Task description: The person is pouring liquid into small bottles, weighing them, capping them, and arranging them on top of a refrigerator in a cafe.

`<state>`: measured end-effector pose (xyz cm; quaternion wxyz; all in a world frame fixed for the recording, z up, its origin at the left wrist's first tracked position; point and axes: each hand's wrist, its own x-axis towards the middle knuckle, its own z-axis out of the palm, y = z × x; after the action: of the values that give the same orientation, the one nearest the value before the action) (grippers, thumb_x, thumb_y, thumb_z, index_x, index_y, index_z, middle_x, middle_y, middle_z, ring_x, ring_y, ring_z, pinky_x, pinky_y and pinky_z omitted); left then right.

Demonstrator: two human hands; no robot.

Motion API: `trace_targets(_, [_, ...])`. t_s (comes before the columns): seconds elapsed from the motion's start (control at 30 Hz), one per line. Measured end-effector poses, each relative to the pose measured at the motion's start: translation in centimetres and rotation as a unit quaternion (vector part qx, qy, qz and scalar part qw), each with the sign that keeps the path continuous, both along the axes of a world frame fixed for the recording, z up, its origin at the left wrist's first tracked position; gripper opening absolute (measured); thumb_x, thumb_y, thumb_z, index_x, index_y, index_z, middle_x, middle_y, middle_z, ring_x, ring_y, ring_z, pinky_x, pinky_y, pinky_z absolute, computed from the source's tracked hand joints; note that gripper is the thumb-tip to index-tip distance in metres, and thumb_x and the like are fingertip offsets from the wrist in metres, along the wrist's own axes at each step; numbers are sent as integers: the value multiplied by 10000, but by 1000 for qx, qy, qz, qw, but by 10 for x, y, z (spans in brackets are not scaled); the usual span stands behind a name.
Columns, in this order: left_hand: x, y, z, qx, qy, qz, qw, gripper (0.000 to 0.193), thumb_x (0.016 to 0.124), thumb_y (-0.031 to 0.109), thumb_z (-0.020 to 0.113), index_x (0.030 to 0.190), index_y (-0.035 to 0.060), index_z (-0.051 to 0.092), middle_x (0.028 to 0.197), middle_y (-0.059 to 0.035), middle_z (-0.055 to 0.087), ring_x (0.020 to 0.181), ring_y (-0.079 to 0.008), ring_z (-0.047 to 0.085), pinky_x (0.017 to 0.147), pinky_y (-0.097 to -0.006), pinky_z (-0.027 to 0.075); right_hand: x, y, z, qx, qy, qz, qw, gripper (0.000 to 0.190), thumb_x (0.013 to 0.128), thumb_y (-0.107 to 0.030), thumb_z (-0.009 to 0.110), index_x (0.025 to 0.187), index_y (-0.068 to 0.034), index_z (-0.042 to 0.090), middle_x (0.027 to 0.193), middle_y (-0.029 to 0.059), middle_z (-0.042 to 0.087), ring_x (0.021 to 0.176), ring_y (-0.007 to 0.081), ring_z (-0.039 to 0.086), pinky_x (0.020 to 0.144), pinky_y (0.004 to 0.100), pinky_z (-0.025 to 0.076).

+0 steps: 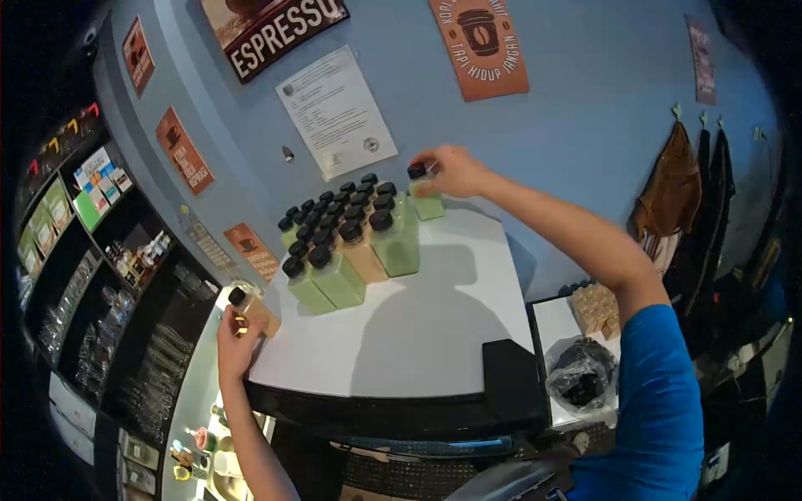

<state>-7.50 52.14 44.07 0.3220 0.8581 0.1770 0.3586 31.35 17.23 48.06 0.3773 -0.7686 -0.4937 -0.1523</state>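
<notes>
My left hand (pixel 240 341) grips a square plastic bottle of tan liquid (pixel 263 316) with a black cap, at the left edge of the white tabletop (pixel 432 338). Toward the back right of the table, my right hand (pixel 454 172) holds a similar bottle of pale green liquid (pixel 429 205) near its cap. Between the two hands stand rows of black-capped bottles, packed close together. Most visible ones are green, such as the front green bottle (pixel 338 282) and a larger-looking green bottle (pixel 398 247). A tan bottle (pixel 365 257) stands between these.
Beyond the table rises a blue wall with posters and a printed sheet (pixel 338 113). Dark shelves (pixel 125 294) hold goods at left. A lower surface at right carries a block of tan bottles (pixel 595 307) and a clear plastic bag (pixel 583 376). Aprons (pixel 670 181) hang on hooks.
</notes>
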Motion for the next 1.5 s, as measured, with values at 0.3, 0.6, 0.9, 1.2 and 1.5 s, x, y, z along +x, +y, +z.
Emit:
trace_targets(0.3, [3,-9,2,0,-20,-1,1000,335,801,217,816,922,58,547,801,20,537,723,-82,505,627,-253,427,-13,14,-21,67,324,159,930,495,996,-249,591,1432,-31,505,1287,91,596,1157,181,581,966,366,533])
trace_targets(0.6, [3,-10,4,27,0,13,1000,458,761,295,851,1006,18,581,825,-30,557,738,-120,520,683,-290,465,-6,17,-5,20,373,156,915,446,1059,-319,407,1406,-55,502,1385,124,531,1246,246,537,1006,389,548])
trace_targets(0.9, [3,-25,8,36,-19,13,999,606,731,391,861,1127,7,609,955,-93,649,824,-202,614,771,-341,512,5,25,4,-31,405,103,908,620,1036,-483,358,1469,-50,450,1469,152,478,1359,308,445,1018,468,503])
trace_targets(1.2, [0,-20,9,53,-7,-22,998,619,710,404,834,1142,5,636,947,-146,691,802,-246,647,745,-380,530,-29,101,81,7,-35,46,998,617,916,-557,593,1194,-17,702,1094,152,727,983,274,687,868,361,524])
trace_targets(1.5, [1,-26,11,30,-21,-24,999,609,706,392,831,1156,30,639,968,-132,688,766,-237,627,715,-365,522,-94,233,105,-404,-235,-29,884,564,786,-542,716,1096,-74,775,982,156,760,915,306,717,828,394,564])
